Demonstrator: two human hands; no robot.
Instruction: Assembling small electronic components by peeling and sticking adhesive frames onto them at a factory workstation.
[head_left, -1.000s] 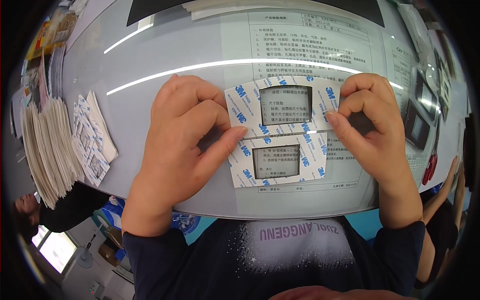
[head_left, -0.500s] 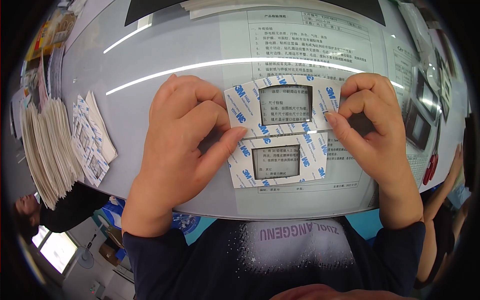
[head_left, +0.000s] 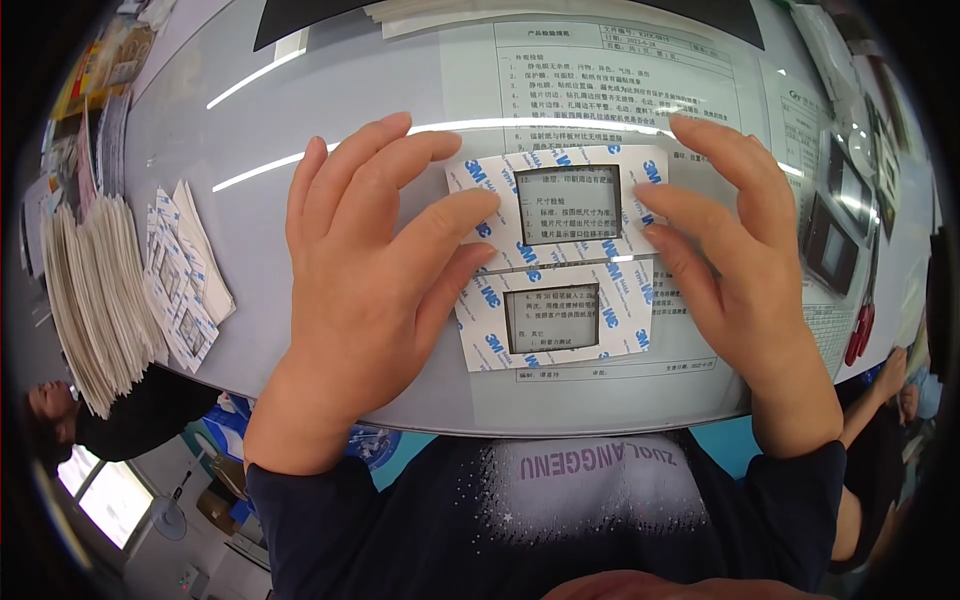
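Observation:
Two white adhesive-backed frames with blue print and a rectangular window lie one behind the other on the table. My left hand (head_left: 375, 255) has its fingers spread, with index finger and thumb at the left edge of the far frame (head_left: 572, 158). On the opposite side, my right hand (head_left: 735, 235) is open too, index fingertip on that frame's right border and thumb by its edge. The near frame (head_left: 630, 310) lies just below, and neither hand touches it. Printed text shows through both windows.
A printed sheet (head_left: 590, 95) lies beneath the tabletop's glossy surface. Stacked pale sheets (head_left: 100, 300) and loose adhesive pieces (head_left: 180, 275) stand at left. Dark framed panels (head_left: 832, 255) and a red-handled tool (head_left: 860, 335) lie at right. Other people are at both sides.
Both hands have loosened from pinching the far frame's sides, and their fingers have spread. That frame has shifted slightly left and now lies flatter, close behind the near one.

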